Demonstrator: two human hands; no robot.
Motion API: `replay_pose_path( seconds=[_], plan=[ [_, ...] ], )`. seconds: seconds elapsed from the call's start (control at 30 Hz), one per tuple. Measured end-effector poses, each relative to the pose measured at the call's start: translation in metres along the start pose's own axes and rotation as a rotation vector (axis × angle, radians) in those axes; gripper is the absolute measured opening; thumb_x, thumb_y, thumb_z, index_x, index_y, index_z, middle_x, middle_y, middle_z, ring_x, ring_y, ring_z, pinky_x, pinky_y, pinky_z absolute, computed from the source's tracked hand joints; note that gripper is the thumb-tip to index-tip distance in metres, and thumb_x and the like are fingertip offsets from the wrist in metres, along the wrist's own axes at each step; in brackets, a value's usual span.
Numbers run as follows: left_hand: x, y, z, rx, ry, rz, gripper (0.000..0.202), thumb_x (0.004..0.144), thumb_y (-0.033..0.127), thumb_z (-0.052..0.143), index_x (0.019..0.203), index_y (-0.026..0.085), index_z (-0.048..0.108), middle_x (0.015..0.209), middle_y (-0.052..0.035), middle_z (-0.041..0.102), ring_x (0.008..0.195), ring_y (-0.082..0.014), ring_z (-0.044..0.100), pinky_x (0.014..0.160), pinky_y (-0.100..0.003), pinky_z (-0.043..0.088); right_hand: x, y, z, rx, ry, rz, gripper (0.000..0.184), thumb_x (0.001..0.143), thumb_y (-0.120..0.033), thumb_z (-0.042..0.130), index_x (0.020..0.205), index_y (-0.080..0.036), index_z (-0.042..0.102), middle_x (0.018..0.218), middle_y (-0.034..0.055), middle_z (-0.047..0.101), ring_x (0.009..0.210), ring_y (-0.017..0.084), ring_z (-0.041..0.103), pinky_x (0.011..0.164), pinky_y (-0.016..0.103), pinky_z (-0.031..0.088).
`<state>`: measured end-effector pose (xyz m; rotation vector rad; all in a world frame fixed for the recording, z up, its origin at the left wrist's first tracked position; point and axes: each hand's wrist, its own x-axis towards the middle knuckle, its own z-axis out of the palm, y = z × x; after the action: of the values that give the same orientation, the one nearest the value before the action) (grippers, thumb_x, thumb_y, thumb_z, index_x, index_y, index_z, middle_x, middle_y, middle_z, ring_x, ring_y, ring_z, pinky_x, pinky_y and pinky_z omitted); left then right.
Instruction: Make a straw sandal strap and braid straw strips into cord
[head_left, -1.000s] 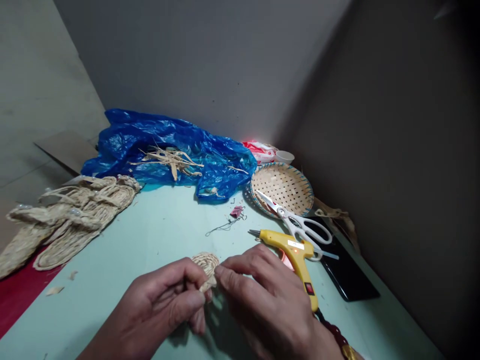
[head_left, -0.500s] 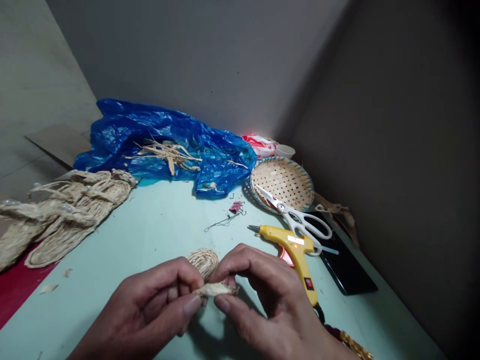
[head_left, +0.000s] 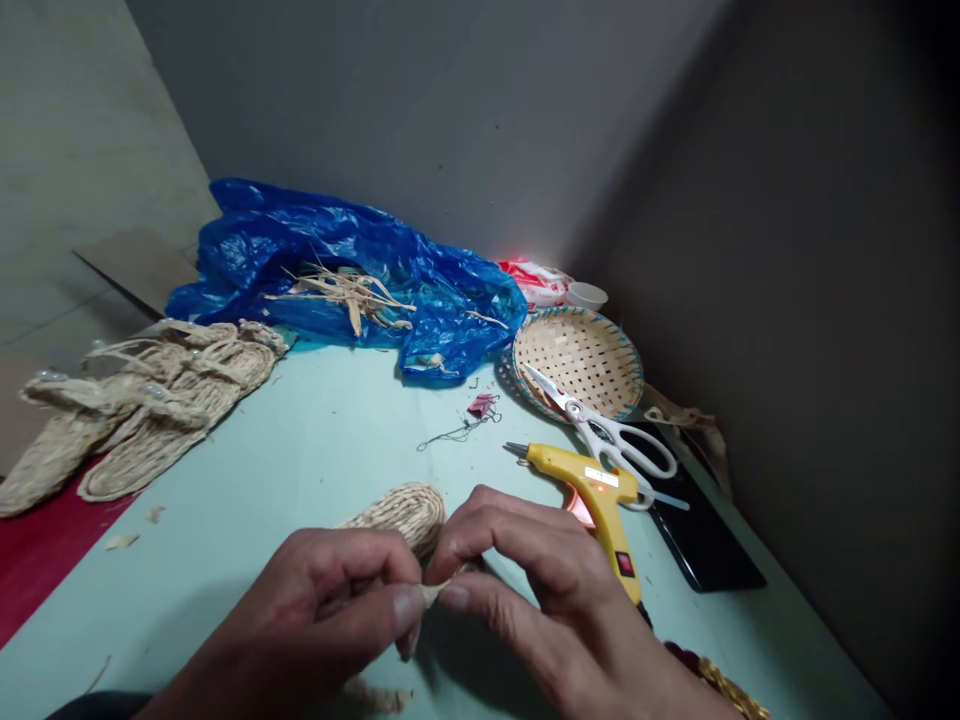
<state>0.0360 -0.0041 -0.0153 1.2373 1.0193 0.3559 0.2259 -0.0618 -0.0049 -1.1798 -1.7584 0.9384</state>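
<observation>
My left hand (head_left: 322,615) and my right hand (head_left: 540,600) meet at the near edge of the pale green table (head_left: 300,450). Both pinch a thin strip of straw (head_left: 435,592) between thumb and fingers. Just behind the fingertips lies a small woven straw sole (head_left: 401,508), partly hidden by my left hand. A beaded bracelet (head_left: 720,685) shows at my right wrist.
A yellow glue gun (head_left: 592,495) lies right of my hands, white scissors (head_left: 607,430) beyond it, partly on a round woven tray (head_left: 577,360). A dark phone (head_left: 701,555) sits at right. A blue plastic bag (head_left: 345,280) with straw lies at the back. Woven straw sandals (head_left: 142,400) rest at left.
My fingertips have drawn closer together, pinching the straw strip tighter. The woven sole now shows more above my left hand. The view has shifted slightly.
</observation>
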Motion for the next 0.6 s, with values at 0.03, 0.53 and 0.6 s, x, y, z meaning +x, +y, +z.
replay_pose_path(
  seconds=[0.03, 0.53, 0.6],
  plan=[
    [0.002, -0.002, -0.001, -0.059, -0.067, -0.04, 0.027, 0.066, 0.042, 0.066, 0.05, 0.021, 0.06, 0.043, 0.0063, 0.036, 0.043, -0.0097, 0.027, 0.047, -0.027, 0.016, 0.0, -0.001, -0.001, -0.062, -0.02, -0.046, 0.01, 0.096, -0.013, 0.055, 0.093, -0.02, 0.062, 0.09, -0.0007, 0.063, 0.087, 0.01, 0.061, 0.078, 0.019, 0.047],
    [0.01, -0.007, -0.004, -0.072, -0.328, -0.083, 0.039, 0.08, 0.053, 0.064, 0.068, 0.016, 0.063, 0.041, 0.0115, 0.03, 0.039, -0.0066, 0.019, 0.041, -0.025, 0.013, 0.001, -0.005, -0.007, -0.136, -0.288, 0.192, 0.02, 0.102, -0.026, 0.047, 0.091, -0.021, 0.062, 0.091, -0.0024, 0.061, 0.088, 0.011, 0.058, 0.083, 0.02, 0.041],
    [0.008, -0.011, -0.007, -0.051, -0.436, -0.069, 0.043, 0.081, 0.056, 0.061, 0.071, 0.015, 0.067, 0.043, 0.0096, 0.031, 0.041, -0.0083, 0.022, 0.042, -0.026, 0.015, 0.006, -0.005, -0.013, -0.006, -0.347, 0.196, 0.021, 0.1, -0.021, 0.051, 0.084, -0.019, 0.064, 0.084, -0.004, 0.062, 0.082, 0.008, 0.057, 0.08, 0.017, 0.04]
  ],
)
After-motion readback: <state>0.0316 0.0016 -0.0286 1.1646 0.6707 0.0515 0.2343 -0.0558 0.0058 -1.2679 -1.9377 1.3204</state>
